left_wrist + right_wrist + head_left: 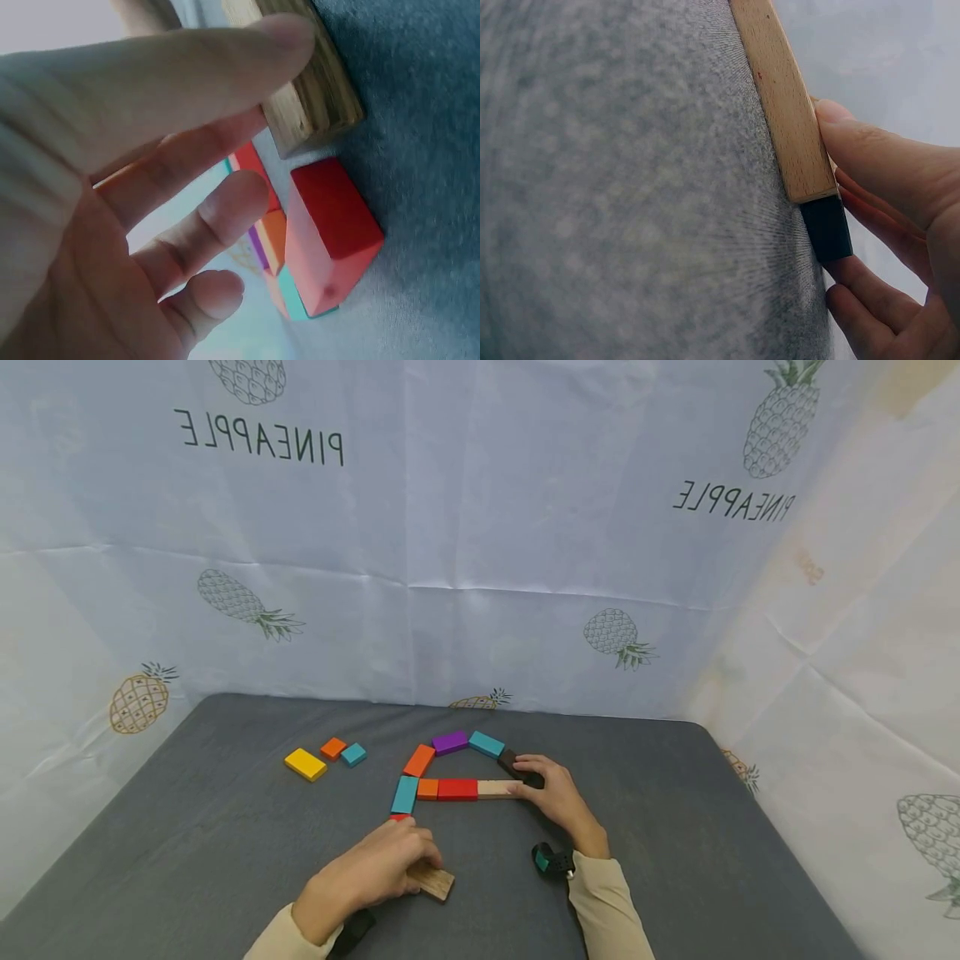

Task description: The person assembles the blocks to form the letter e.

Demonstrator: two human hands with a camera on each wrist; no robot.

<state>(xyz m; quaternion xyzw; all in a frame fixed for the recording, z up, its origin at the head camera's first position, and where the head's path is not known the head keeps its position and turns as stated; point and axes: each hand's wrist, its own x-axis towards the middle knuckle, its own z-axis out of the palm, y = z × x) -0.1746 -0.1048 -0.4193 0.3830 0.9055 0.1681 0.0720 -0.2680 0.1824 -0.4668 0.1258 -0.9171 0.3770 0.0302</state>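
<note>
A brown wooden block (432, 882) is pinched between the thumb and fingers of my left hand (386, 860), near the table's front. Just beyond that hand stands a red block (337, 225), apart from the held one in the left wrist view. My right hand (551, 792) curls round the black block (829, 227) at the right end of the row. Its thumb (870, 139) lies along the pale wooden block (791, 112), whose end meets the black one. A dark brown block (509, 763) sits beside the fingers, partly covered by them.
An arch of blocks runs through turquoise (404, 795), orange (419, 760), purple (450, 742) and blue (487, 744). A small orange block (427, 789) and a red block (457, 789) form the crossbar. Loose yellow (305, 764), orange (333, 748) and blue (353, 754) blocks lie left.
</note>
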